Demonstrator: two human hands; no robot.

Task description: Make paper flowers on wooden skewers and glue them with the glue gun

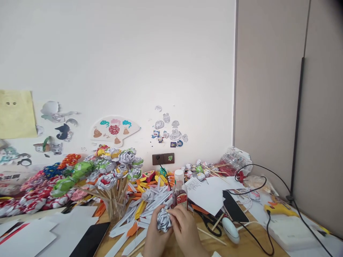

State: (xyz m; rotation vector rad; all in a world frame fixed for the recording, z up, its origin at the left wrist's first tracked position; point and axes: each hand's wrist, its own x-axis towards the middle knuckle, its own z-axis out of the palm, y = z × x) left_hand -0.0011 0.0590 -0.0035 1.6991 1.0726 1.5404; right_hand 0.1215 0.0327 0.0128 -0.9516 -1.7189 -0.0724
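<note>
Both hands meet low at the desk's near edge: the left hand (pixel 154 235) cups the grey-and-white folded paper rose (pixel 164 220) from below, while the right hand (pixel 184 228) pinches its outer petals. Light fingertip pressure, I judge, keeps the folds crisp beside the small red-labelled glue bottle (pixel 180 191).

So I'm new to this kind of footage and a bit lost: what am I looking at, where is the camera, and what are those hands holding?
There is no machine here. One camera sits on a person's head, looking forward and down at a cluttered wooden desk. The left hand and right hand together hold a small folded white printed-paper flower. Behind it stands a small clear bottle with a white cap and red label. Left of it, a clear cup of paper flowers on wooden sticks. On the right lie black scissors and a yellow glue gun.
</note>
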